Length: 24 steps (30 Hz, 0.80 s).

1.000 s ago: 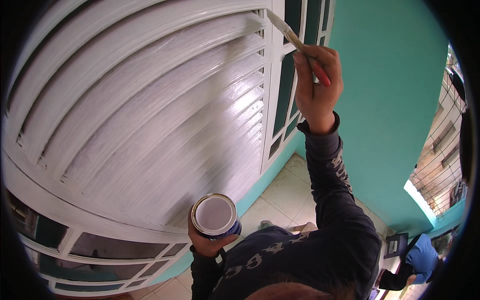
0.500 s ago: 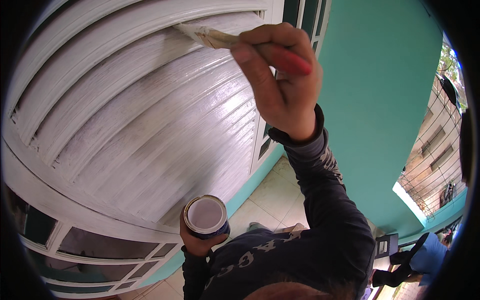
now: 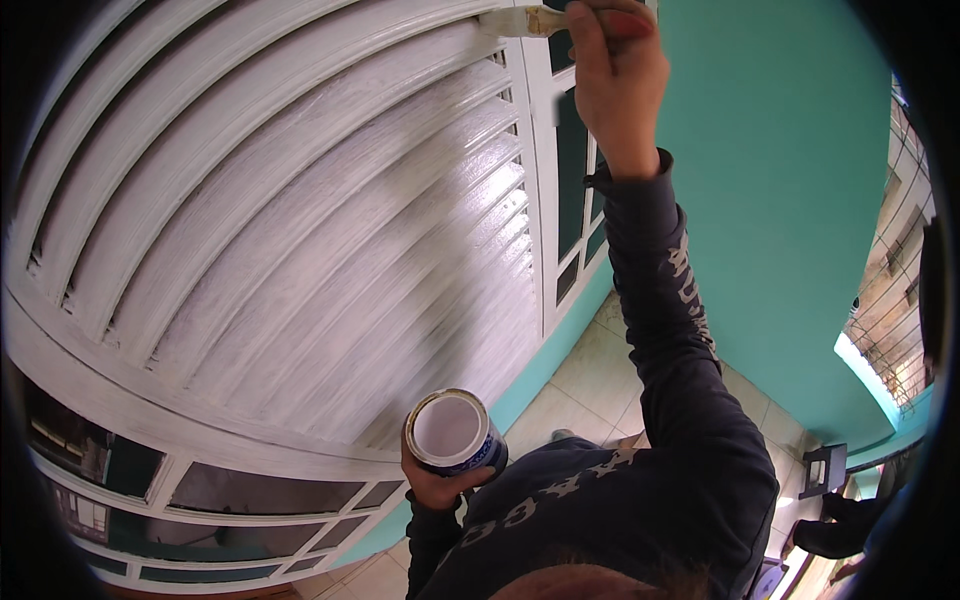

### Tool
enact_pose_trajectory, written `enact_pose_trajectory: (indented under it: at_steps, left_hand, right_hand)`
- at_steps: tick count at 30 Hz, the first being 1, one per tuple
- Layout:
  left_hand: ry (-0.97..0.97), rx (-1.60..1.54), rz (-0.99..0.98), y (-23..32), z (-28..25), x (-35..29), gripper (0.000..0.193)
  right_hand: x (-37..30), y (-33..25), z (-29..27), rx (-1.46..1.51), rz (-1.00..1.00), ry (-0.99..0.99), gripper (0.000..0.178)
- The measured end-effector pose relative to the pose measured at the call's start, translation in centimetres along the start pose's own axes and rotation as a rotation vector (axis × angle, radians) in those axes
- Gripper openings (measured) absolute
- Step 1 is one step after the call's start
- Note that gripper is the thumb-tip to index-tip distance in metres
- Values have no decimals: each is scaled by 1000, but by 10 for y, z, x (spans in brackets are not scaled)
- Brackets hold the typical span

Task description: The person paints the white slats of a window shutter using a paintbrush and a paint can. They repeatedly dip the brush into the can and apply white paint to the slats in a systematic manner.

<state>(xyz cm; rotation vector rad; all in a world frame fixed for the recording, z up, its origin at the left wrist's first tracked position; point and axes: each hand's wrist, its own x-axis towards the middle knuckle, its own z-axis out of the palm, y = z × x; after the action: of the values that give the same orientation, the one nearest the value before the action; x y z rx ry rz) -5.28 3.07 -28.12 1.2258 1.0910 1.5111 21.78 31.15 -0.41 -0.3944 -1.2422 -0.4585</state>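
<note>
My right hand is closed around the handle of a paintbrush, reaching up to the top of the view. The brush has a red handle end, and its whitish bristles touch the right end of an upper slat. In front of it spreads a white louvered shutter, its slats streaked with white paint. Low in the middle, my left hand grips a blue paint can from the side. The can is upright and lidless, with whitish paint inside and a stained rim.
A teal wall rises to the right of the shutter. White-framed glass panes run along the lower left. Below lies a tiled floor. A dark box-like object stands at the lower right, and a wire mesh covers an opening.
My right hand has moved up and to the right with the paintbrush, from mid-slat to the slat's right end. The can in my left hand appears slightly farther right.
</note>
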Motion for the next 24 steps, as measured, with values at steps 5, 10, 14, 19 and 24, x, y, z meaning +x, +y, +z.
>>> enact_pose_trajectory:
  at_steps: [5,10,14,19,24]
  left_hand:
    - [15,9,83,6,-13,-7,104]
    - [4,-15,94,-2,-29,-10,104]
    - [-6,-69,34,-3,-30,-9,102]
    - [-55,-15,104,14,-32,-2,100]
    - [2,-20,177,6,-24,-7,107]
  right_hand:
    - [-10,-59,15,-30,-250,-289,17]
    - [-19,-113,28,119,-260,-351,24]
    - [-19,-168,37,205,-349,-405,25]
    - [-19,-185,44,631,47,-309,21]
    - [-22,-87,42,863,631,-148,16]
